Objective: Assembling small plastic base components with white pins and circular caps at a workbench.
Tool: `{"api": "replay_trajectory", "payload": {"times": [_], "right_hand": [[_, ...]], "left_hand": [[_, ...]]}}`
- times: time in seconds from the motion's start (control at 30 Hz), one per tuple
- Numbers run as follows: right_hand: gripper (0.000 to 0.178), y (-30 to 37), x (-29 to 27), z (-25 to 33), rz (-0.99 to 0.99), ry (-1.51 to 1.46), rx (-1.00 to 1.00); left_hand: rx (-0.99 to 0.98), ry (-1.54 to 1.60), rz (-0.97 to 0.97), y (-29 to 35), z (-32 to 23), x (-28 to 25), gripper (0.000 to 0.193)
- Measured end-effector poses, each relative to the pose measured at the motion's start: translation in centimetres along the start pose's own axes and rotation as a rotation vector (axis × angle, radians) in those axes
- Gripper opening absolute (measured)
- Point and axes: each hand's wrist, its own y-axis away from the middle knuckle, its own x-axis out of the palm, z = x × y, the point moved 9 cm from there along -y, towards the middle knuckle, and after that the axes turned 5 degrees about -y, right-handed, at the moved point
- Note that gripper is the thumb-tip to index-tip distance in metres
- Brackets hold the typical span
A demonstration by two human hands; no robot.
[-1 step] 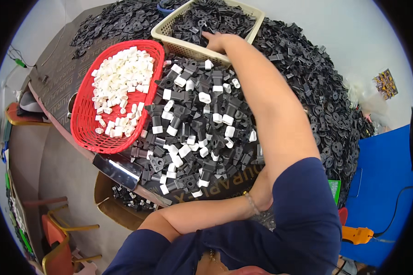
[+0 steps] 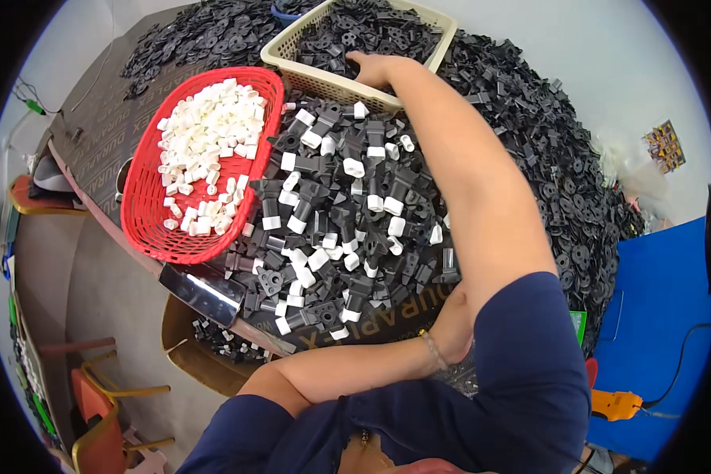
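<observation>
My right hand (image 2: 374, 69) reaches into a cream plastic basket (image 2: 336, 88) at the far side of the table, heaped with small black plastic parts (image 2: 371, 28). Its visible fingers are spread apart among the parts, and nothing shows held in them. My left hand (image 2: 453, 332) lies near the table's front edge, partly behind my right arm, its fingers hidden. Between the basket and me spreads a pile of black parts with white caps fitted (image 2: 336, 213). Left of this pile, a red woven basket (image 2: 138, 197) holds loose white plastic caps (image 2: 213, 118).
Loose black parts (image 2: 561, 174) are heaped along the right and at the far left. A dark phone (image 2: 204, 294) lies at the near left edge. Below that edge stands a cardboard box (image 2: 193, 367) with capped parts. An orange tool (image 2: 616, 405) lies by a blue surface (image 2: 663, 316) at right.
My right forearm has shifted slightly to the right, its hand still inside the cream basket. My left arm has hardly moved.
</observation>
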Motion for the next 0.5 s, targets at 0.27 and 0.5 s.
{"api": "replay_trajectory", "payload": {"times": [0.27, 0.5], "right_hand": [[0.117, -1.6, -4.3, 4.7, -0.372, 0.105, -0.053], [0.092, -3.9, 1.6, 4.3, 0.046, 0.102, 0.064]], "left_hand": [[-0.015, -0.002, -0.024, 1.6, -3.1, 1.9, 0.034], [-0.2, 0.212, -0.194, 2.5, -1.6, 0.5, 0.038]]}}
